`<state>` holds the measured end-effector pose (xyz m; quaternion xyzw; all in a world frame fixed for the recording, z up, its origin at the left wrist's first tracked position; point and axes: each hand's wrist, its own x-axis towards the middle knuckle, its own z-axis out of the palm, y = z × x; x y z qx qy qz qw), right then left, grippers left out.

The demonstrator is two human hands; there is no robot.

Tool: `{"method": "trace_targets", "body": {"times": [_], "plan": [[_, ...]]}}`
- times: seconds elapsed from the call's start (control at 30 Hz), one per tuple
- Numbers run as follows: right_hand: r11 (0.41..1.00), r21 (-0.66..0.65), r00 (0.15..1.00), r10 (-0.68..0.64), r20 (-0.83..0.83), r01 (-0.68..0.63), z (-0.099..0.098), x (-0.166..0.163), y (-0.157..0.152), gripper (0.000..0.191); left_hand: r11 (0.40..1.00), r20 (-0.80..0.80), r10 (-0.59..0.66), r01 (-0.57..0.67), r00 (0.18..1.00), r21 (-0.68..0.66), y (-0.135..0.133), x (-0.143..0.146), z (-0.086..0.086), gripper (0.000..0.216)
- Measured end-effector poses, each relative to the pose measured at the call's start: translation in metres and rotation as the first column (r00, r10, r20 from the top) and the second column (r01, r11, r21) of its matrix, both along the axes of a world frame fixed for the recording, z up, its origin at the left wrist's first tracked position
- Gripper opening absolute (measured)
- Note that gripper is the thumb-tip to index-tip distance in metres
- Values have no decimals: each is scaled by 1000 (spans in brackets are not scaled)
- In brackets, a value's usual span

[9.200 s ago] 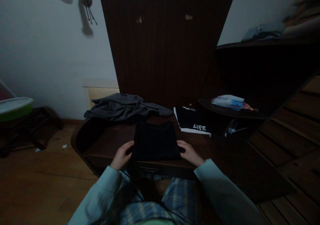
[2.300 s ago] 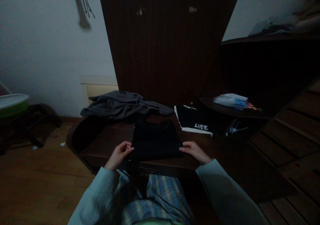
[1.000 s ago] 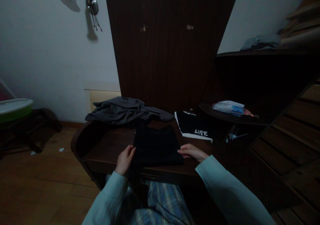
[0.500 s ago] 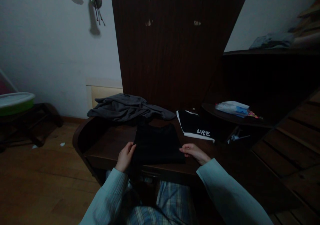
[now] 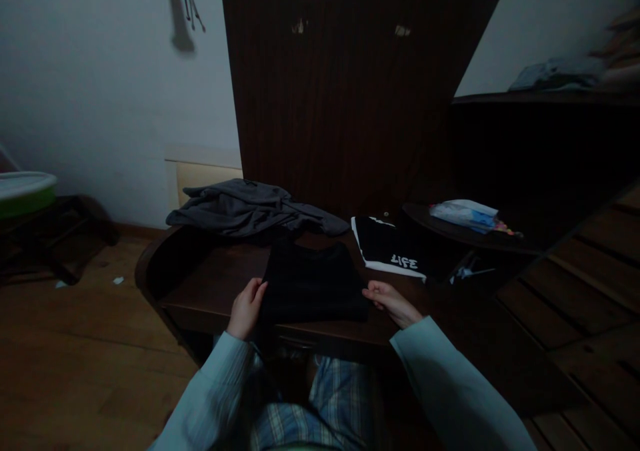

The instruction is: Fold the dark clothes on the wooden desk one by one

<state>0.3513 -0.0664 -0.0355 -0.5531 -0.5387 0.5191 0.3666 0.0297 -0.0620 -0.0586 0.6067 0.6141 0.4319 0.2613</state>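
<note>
A folded black garment [image 5: 314, 284], with a curved edge like a neckline at its far side, lies on the dark wooden desk [image 5: 200, 297]. My left hand [image 5: 247, 306] pinches its left edge between thumb and fingers. On the opposite side, my right hand [image 5: 391, 300] grips the right edge in the same way. Beyond my right hand lies a folded black-and-white garment [image 5: 387, 251] with white lettering. A crumpled grey garment [image 5: 250, 207] is heaped along the back left of the desk.
A small rounded shelf [image 5: 470, 237] at the right carries a plastic packet [image 5: 465, 214]. Higher up, cloth items [image 5: 555, 74] lie on another shelf. At far left, a green-and-white basin [image 5: 25, 194] rests on a dark stool [image 5: 65, 227]. A wooden panel [image 5: 345, 104] rises behind the desk.
Both hands keep their hold on the black garment's sides. Its far edge now shows a clearer curved dip. The view has shifted slightly, and the other garments stay in place.
</note>
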Motion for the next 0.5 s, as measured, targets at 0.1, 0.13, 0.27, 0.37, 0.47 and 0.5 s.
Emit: {"method": "trace_targets", "body": {"times": [0.1,0.13,0.27,0.37,0.47,0.5], "plan": [[1000,3,1000,-11,-13,11,2,-3,-2,48,1000,-13,18,-19,1000,-19,0,2,2,22],[1000,0,1000,-9,-7,9,2,-4,-2,48,1000,-1,13,-13,1000,-26,0,2,2,22],[999,5,999,34,24,-34,1,-5,-7,46,997,123,-52,59,991,-49,-2,-5,1,28],[997,21,997,70,33,-71,1,2,-15,45,983,261,-131,160,956,-92,-9,-14,2,38],[989,30,985,140,97,-143,0,8,-24,41,953,353,-228,281,908,-109,-21,-21,5,54],[983,44,975,169,142,-177,0,9,-26,39,944,355,-259,313,898,-103,-25,-22,5,60]]}}
